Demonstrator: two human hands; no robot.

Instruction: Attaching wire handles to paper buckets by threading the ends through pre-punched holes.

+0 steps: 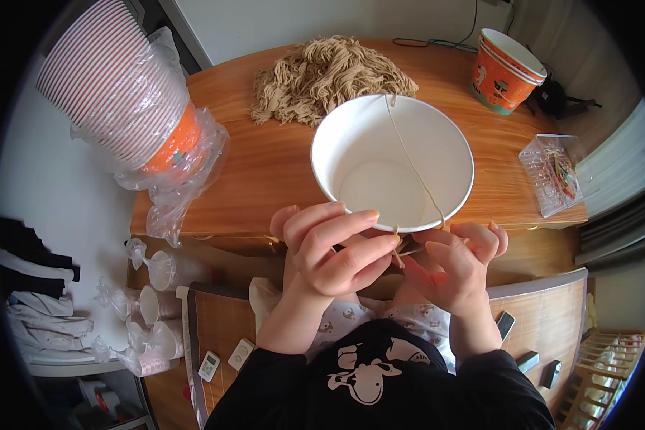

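Observation:
A white-lined paper bucket (393, 166) is tilted with its mouth toward me at the front edge of the table. A thin tan string (413, 164) runs across its mouth from the far rim to the near rim. Just below the near rim, my left hand (333, 251) is closed, its fingertips pinching a string end. My right hand (457, 269) is also closed on the string, to the right of the left one. Between the two hands a short stretch of string shows; parts of it are hidden behind the fingers.
Behind the bucket, a heap of tan strings (330, 79) lies on the wooden table (258, 172). Nested orange buckets (505, 75) stand at the far right, near a clear plastic box (552, 172) of small items. A tall bagged stack of buckets (115, 93) stands left.

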